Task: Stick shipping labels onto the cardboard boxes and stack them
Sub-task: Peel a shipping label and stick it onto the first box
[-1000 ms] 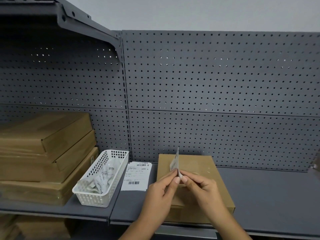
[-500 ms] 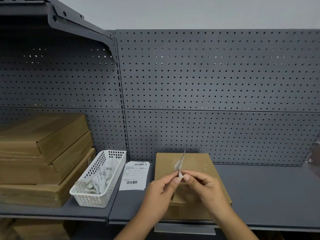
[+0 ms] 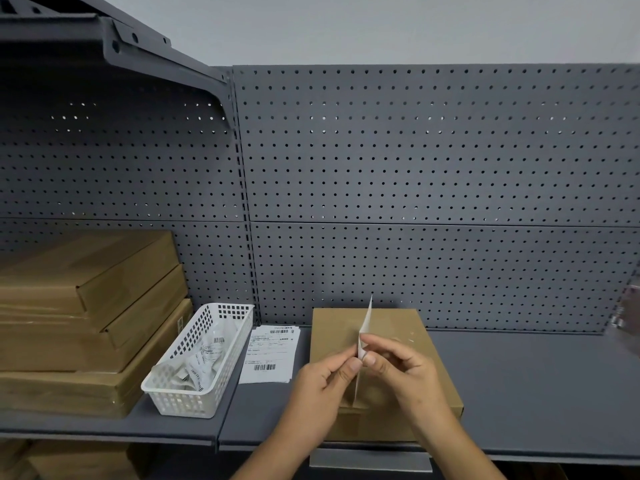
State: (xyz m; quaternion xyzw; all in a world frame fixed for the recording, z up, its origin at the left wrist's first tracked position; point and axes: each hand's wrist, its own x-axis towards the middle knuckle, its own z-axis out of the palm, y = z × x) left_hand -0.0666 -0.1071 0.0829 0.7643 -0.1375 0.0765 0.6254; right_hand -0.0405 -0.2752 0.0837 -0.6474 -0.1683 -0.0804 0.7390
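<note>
A flat cardboard box (image 3: pixel 420 336) lies on the grey shelf (image 3: pixel 519 393) in front of me. Above it I hold a white shipping label (image 3: pixel 365 322) edge-on, almost upright. My left hand (image 3: pixel 323 386) pinches its lower edge between thumb and forefinger. My right hand (image 3: pixel 403 367) pinches the same spot from the other side, where a thin layer curls away at the fingertips. A small pile of printed labels (image 3: pixel 268 355) lies on the shelf just left of the box.
A white plastic basket (image 3: pixel 207 386) with crumpled paper scraps stands left of the label pile. Three flat cardboard boxes (image 3: pixel 86 317) are stacked at the far left. Grey pegboard (image 3: pixel 415 185) backs the shelf. More boxes (image 3: pixel 69 462) sit on the level below.
The label has stayed pinched between both hands above the box and now stands a little taller. The hands have barely shifted.
</note>
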